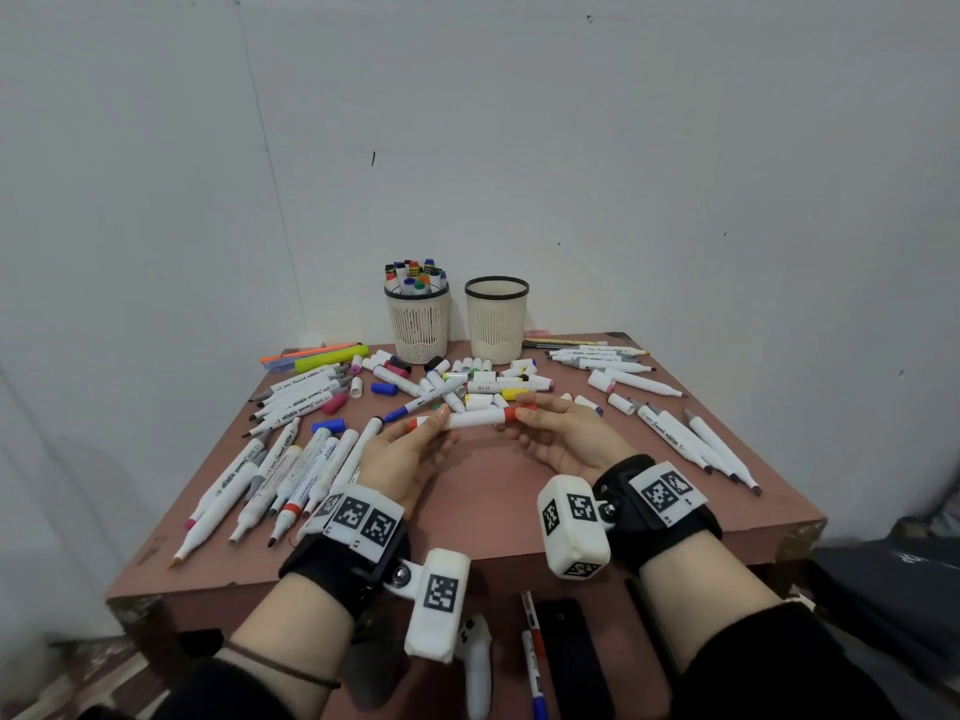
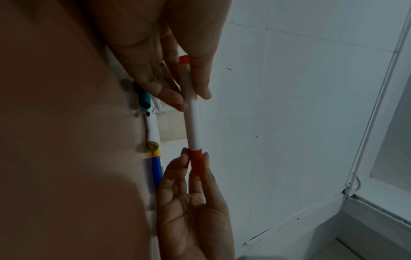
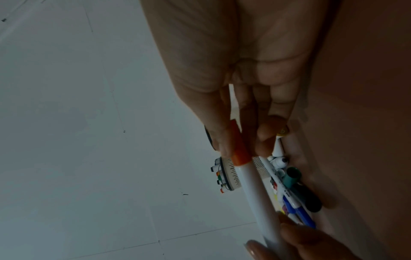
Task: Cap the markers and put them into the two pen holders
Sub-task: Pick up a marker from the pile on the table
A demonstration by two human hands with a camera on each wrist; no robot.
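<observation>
Mid-capping here: left hand pinching the white barrel of a marker, right hand pinching the red cap at its other end, both grips clamped tight, whole thing held level just above the table, in front of the loose pile. Cap sitting flush against the barrel in the wrist views, though impossible to tell if fully clicked home. Main risk from here, probably: a half-seated cap popping off once dropped into a holder, so worth one more firm push. Left holder already stuffed with markers, so forcing another in could jam it or tip the thing over; right holder looking like the safer bet. Also plenty of loose caps and uncapped markers lying under the reach path, easy to sweep off the table with a wrist strap.
</observation>
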